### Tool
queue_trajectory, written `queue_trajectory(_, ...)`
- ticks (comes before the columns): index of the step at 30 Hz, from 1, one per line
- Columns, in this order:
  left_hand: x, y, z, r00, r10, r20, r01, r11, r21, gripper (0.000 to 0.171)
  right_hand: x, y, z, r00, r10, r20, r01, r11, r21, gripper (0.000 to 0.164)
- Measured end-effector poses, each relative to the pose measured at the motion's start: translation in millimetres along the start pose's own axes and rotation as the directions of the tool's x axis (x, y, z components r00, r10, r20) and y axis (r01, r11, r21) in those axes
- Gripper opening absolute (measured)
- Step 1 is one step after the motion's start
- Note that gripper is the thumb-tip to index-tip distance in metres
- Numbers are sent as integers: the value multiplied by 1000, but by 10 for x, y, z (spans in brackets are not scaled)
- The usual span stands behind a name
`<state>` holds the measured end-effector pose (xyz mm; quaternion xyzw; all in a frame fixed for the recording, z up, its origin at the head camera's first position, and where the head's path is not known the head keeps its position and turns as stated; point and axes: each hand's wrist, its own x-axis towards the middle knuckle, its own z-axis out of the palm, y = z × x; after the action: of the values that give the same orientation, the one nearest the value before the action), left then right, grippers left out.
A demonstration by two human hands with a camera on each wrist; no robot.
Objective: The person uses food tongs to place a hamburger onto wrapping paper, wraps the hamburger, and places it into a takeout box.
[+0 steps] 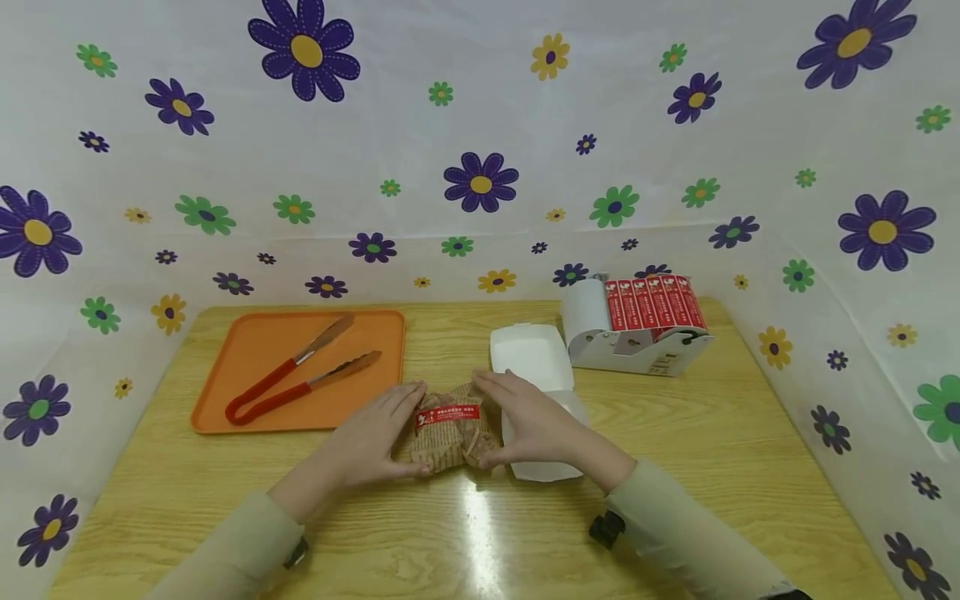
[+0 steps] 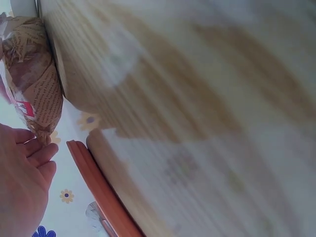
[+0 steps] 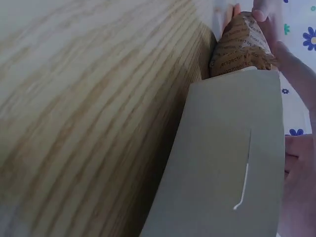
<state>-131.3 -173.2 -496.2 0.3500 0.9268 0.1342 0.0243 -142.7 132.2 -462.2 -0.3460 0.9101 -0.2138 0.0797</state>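
Observation:
A bundle wrapped in brown newsprint-patterned paper (image 1: 438, 442) lies on the table, a red printed label (image 1: 447, 414) across its top. What is inside the paper is hidden. My left hand (image 1: 367, 442) holds its left end, fingers at the far side and thumb at the near side. On the opposite end, my right hand (image 1: 536, 425) grips the bundle between fingers and thumb. Under the right forearm and hand stands an opened white clamshell box (image 1: 532, 354), partly covered. The right wrist view shows the box's side wall (image 3: 222, 148) close up, with the wrapped bundle (image 3: 242, 47) beyond it.
An orange tray (image 1: 255, 342) at the left bears red-handled tongs (image 1: 262, 387). Behind the box, at the back right, stands a white label dispenser (image 1: 630, 350) with rolls of red labels (image 1: 652, 304). A flower-patterned sheet (image 1: 420, 150) hangs around the wooden table (image 1: 390, 542).

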Motion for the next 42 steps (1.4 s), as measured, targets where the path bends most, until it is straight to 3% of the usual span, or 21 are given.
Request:
queue_trajectory(8,47,1,16,998,-63,21,65,991,-116,115,69,-31,59,998,-58,17,61,981,-185,119)
queue_trajectory(14,122,28,37,995,-100,5,99,968,-231,106,93,-69,127,999,-43,10,44,987,-156,109)
queue_trajectory(19,145,36,41,990,-142,-10,129,926,-354,98,101,-82,163,998,-43,-42,38,991,-125,104)
queue_trajectory(26,168,73,-47,986,-146,-79,99,898,-429,91,86,-113,46,994,-48,-97,37,993,-114,101)
queue_trajectory(34,394,364,-285,982,-140,-130,74,905,-419,94,-135,-82,-373,985,-56,-165,36,992,-120,98)
queue_trajectory(42,712,751,-221,988,-93,-125,27,893,-450,92,-553,79,-615,984,1,-180,-21,993,-112,95)
